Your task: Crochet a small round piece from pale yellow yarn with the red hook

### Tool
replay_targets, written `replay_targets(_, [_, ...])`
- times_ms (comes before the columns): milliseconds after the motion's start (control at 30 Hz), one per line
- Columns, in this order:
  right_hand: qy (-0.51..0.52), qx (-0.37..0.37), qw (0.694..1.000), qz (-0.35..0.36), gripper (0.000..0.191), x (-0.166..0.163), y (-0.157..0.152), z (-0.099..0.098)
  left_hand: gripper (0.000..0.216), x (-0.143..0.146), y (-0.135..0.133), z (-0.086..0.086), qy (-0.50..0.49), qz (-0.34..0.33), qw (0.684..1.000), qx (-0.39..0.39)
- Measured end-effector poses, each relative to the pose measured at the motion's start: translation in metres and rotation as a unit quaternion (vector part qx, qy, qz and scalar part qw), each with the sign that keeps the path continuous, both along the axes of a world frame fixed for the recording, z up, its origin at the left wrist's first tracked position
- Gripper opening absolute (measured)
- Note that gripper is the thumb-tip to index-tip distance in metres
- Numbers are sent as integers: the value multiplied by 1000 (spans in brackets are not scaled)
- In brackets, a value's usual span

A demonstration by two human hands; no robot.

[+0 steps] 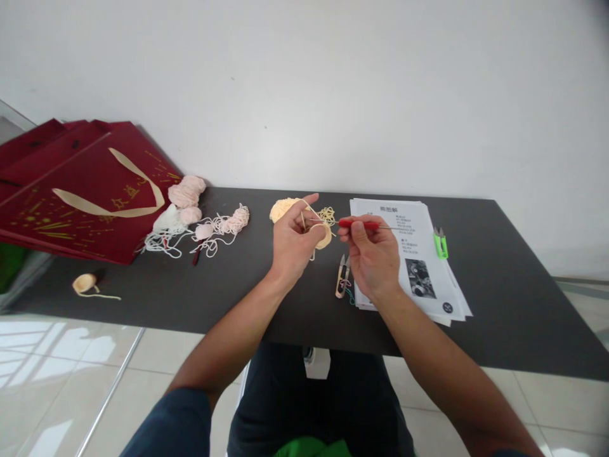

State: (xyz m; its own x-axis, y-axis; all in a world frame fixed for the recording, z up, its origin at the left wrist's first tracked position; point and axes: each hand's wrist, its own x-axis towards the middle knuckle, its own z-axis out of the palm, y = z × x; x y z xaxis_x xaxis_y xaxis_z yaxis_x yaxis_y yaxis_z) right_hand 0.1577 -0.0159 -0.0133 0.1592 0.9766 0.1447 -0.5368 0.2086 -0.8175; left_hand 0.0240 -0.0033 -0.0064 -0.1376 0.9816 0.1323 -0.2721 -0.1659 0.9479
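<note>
In my left hand (295, 244), thumb and fingers pinch a small round piece of cream crochet work (324, 237), and a strand of yarn runs over the raised index finger. My right hand (373, 254) grips a crochet hook (356, 223) by its red handle; the thin metal shaft points left toward the piece. Whether the hook tip sits inside a stitch is too small to tell. Behind my left hand lies a cream yarn ball (281, 208), with loose loops of yarn (328, 215) to its right.
Printed sheets (390, 254) lie under and beyond my right hand, with green thread snips (440, 243) on them. Other snips (341, 277) rest nearby. Pink yarn (233, 222), white yarn (166, 230), red gift bags (90, 190) and a small cream crochet piece (84, 284) are on the left.
</note>
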Motion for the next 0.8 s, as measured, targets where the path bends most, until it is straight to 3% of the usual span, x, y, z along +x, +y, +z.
replay_targets(400, [-87, 100, 989, -62, 15, 12, 2, -2, 52, 0, -2, 5, 27, 39, 999, 17])
replay_targets(800, [-118, 135, 979, -93, 15, 14, 2, -6, 49, 0, -1, 0, 31, 56, 997, 32])
